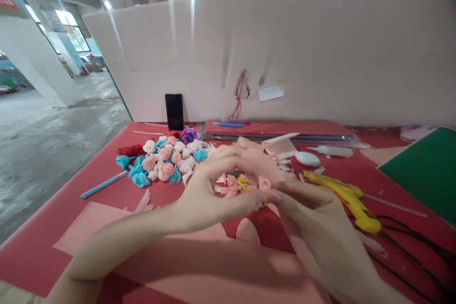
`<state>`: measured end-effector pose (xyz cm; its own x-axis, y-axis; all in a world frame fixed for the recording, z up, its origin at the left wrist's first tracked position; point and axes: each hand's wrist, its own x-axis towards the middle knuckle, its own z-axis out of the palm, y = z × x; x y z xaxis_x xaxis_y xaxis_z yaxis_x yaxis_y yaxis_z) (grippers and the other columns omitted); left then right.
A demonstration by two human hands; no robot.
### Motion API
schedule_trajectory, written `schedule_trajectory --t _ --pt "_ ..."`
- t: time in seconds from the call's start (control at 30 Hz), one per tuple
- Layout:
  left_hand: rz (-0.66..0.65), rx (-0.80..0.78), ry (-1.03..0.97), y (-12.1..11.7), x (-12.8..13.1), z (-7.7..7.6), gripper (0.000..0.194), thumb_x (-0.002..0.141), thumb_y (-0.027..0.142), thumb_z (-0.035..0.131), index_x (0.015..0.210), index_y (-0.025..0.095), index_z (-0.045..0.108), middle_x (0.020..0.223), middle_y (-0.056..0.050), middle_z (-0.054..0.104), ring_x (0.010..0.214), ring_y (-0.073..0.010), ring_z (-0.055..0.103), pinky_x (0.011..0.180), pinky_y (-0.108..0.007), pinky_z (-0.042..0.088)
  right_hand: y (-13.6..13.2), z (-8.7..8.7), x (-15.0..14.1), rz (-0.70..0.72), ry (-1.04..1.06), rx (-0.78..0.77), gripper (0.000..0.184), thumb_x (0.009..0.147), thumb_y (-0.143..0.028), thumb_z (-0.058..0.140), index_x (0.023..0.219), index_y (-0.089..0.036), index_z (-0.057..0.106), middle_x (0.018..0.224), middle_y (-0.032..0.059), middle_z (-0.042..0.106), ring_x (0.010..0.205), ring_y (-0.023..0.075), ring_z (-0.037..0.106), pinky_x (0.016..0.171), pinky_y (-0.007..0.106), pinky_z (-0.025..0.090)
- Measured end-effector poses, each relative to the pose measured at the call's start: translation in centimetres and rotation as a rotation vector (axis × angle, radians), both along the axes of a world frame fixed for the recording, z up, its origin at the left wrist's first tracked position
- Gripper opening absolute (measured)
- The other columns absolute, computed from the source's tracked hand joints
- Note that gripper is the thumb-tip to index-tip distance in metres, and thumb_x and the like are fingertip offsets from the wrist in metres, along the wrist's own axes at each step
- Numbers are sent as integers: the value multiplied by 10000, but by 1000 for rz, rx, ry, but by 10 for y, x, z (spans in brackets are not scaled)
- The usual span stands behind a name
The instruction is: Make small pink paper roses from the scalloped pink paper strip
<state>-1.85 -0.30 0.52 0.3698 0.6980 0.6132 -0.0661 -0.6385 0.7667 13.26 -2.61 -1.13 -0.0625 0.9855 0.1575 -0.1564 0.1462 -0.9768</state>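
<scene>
A small pink paper rose [264,183] is pinched at its base between the fingertips of both hands, above the middle of the table. My left hand [210,190] reaches in from the left, curved, its thumb against the rose and its fingers at a pink paper piece [261,159] behind it. From the right, my right hand [313,218] is closed on the rose with thumb and forefinger. Below them lie pink paper scraps [230,190] and yellow-handled scissors, mostly hidden. A large pink paper sheet [213,266] lies nearest me.
Left of my hands sits a pile of pink, white and blue paper roses [166,168]. A yellow glue gun [349,199] with black cords lies at right. A phone [174,111] leans on the back panel [302,52]. A blue pen [103,185] lies near the table's left edge.
</scene>
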Motion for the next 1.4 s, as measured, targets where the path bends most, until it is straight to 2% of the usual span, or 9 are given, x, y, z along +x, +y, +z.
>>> schedule_trajectory --t 0.23,0.4,0.5,0.57,0.67,0.9,1.1,1.27,1.4 --pt "74 118 38 1 0 2 108 768 173 632 688 159 561 784 -71 638 770 -175 561 769 -381 448 -2 3 1 -118 -124 269 125 701 -251 738 603 -321 705 597 -46 617 598 107 554 578 183 483" --pt "78 119 18 2 0 0 122 773 165 610 667 161 550 748 -57 633 730 -157 559 786 -382 439 -4 -2 2 -80 -59 221 99 661 -268 776 705 -347 737 663 -44 656 613 107 589 596 189 506" --pt "65 82 -4 2 0 -1 107 762 152 606 669 163 554 741 -51 616 745 -167 561 795 -392 445 -4 -4 3 -19 -27 207 23 713 -322 738 695 -315 725 671 -34 646 604 105 582 537 179 487" --pt "65 58 -15 1 -1 -1 105 760 156 605 668 168 556 747 -49 609 774 -179 565 811 -405 446 -4 -4 3 9 -33 222 117 759 -361 693 667 -290 711 660 -25 643 603 109 577 529 182 482" --pt "62 57 -21 1 -1 -1 111 763 157 603 664 166 554 751 -51 611 777 -179 563 810 -406 443 -3 -2 2 -18 -37 232 109 734 -383 713 676 -291 717 663 -15 655 624 127 588 578 209 506" --pt "60 119 -13 2 0 -1 122 753 129 601 656 161 534 720 -51 604 713 -150 536 713 -342 454 -4 0 -1 -35 -67 218 47 684 -303 752 719 -330 739 631 -24 633 578 123 557 555 225 496" --pt "83 191 21 3 0 1 128 764 133 591 657 167 531 715 -54 627 697 -148 548 712 -353 461 -5 5 1 17 -139 145 27 716 -291 719 696 -297 737 603 -24 613 561 122 539 555 228 483" --pt "104 280 50 3 -2 3 121 756 146 594 657 177 530 695 -53 643 679 -154 553 687 -357 459 -4 3 3 221 15 -11 79 705 -300 734 770 -339 755 709 -15 695 647 144 617 648 251 512" --pt "104 347 36 3 -1 3 106 743 112 573 669 178 536 690 -44 651 674 -147 552 725 -364 466 0 4 3 341 132 -157 73 652 -333 764 722 -311 759 697 -4 700 685 154 637 713 260 511"
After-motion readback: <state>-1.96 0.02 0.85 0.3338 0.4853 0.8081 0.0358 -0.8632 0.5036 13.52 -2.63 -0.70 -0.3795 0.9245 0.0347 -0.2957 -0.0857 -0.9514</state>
